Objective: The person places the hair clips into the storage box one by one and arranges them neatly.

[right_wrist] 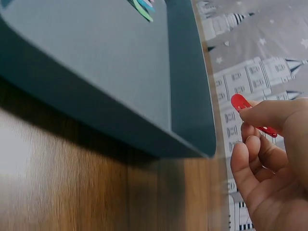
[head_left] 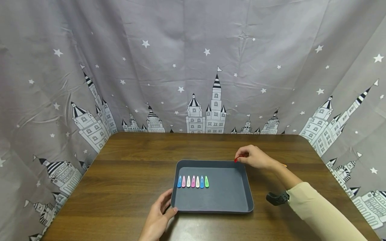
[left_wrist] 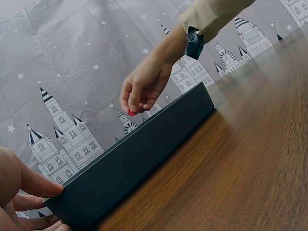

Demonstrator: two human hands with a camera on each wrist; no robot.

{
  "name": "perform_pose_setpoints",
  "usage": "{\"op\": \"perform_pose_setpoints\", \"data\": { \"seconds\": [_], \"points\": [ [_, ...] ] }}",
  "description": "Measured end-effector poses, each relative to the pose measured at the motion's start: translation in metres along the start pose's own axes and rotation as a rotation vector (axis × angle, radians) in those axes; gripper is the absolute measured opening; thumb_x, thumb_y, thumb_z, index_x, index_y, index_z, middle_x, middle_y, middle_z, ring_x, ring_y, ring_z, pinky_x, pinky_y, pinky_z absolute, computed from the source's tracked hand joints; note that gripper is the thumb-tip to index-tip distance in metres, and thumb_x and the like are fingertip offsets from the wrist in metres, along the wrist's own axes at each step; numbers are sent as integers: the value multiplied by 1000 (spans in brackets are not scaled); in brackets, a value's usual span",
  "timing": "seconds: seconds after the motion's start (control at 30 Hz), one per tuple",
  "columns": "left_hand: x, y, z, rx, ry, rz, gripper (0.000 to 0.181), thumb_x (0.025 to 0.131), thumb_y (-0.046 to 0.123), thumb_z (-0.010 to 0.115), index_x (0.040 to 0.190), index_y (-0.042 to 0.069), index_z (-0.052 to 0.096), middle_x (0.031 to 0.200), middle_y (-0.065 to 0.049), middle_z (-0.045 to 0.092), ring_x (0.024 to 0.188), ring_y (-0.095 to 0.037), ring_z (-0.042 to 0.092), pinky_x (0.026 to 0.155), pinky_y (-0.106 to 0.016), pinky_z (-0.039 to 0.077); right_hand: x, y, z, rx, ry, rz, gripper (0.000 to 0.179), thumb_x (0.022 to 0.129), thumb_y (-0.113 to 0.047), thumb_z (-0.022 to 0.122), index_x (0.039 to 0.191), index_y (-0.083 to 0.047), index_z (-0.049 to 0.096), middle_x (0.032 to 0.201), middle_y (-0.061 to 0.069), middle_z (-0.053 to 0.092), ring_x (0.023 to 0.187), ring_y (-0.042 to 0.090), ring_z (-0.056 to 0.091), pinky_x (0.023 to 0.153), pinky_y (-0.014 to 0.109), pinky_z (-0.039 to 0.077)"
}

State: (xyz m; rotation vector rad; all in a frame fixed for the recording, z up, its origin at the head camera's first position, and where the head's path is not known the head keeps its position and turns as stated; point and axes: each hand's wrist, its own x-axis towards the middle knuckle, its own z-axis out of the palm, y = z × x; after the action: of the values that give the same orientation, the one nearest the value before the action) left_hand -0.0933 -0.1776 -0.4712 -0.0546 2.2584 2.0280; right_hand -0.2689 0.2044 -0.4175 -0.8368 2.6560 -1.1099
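A red hair clip (right_wrist: 239, 102) is pinched between the thumb and fingers of my right hand (head_left: 254, 156), over the far right corner of the dark grey tray (head_left: 223, 212). In the right wrist view that hand (right_wrist: 269, 159) is beside the tray's corner, above its rim. Several hair clips in blue, pink, white and green lie in a row in the tray's left half, the green clip (head_left: 206, 181) at the row's right end. My left hand (head_left: 159, 211) grips the tray's near left corner; in the left wrist view its thumb (left_wrist: 41, 185) is on the rim.
Behind the right forearm, a small orange item (head_left: 284, 165) shows on the wooden table (head_left: 129, 180), mostly hidden. A black watch (head_left: 278, 198) is on the right wrist. A grey curtain (head_left: 169, 67) with castles and stars hangs beyond the table's far edge.
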Motion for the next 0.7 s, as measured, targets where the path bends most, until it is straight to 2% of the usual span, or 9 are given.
{"op": "perform_pose_setpoints", "data": {
  "seconds": [0.37, 0.57, 0.7],
  "points": [
    [-1, 1, 0, -18, 2, 2, 65, 92, -13, 63, 151, -10, 39, 153, -33, 42, 138, -49, 44, 111, -53, 42, 18, -16, 20, -2, -121, -48, 13, 95, -3, 71, 91, -14, 77, 83, -7, 68, 75, 13, 58, 67, 27, 50],
    [-2, -1, -1, -23, 1, 6, 65, 91, -13, 63, 151, -11, 38, 152, -33, 42, 138, -48, 45, 109, -50, 44, 27, -22, 32, -9, -208, -90, 13, 97, -5, 71, 93, -15, 78, 84, -8, 70, 74, 9, 58, 66, 26, 50],
    [-1, -1, 0, -46, 4, 2, 67, 90, -13, 64, 152, -11, 38, 152, -33, 42, 139, -48, 43, 111, -52, 42, 32, -28, 39, -5, -254, -114, 12, 97, -5, 70, 94, -13, 79, 84, -6, 70, 71, 8, 56, 64, 25, 47]
  ]
}}
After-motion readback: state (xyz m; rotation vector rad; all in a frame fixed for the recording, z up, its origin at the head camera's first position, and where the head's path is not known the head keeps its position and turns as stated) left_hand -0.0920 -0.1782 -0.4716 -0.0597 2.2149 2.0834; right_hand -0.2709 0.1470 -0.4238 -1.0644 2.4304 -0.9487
